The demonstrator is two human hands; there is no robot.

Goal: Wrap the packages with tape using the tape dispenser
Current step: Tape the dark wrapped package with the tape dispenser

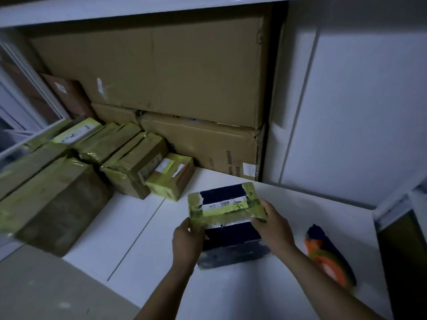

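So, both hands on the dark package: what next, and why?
Probably the right hand lets go and reaches for the tape dispenser lying beside it: the dark package shows bare stretches between its yellow tape, and the left hand can steady it.

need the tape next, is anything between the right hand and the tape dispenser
Nothing visible: only bare white surface lies between the right hand and the tape dispenser. That hand and the left hand grip the package.
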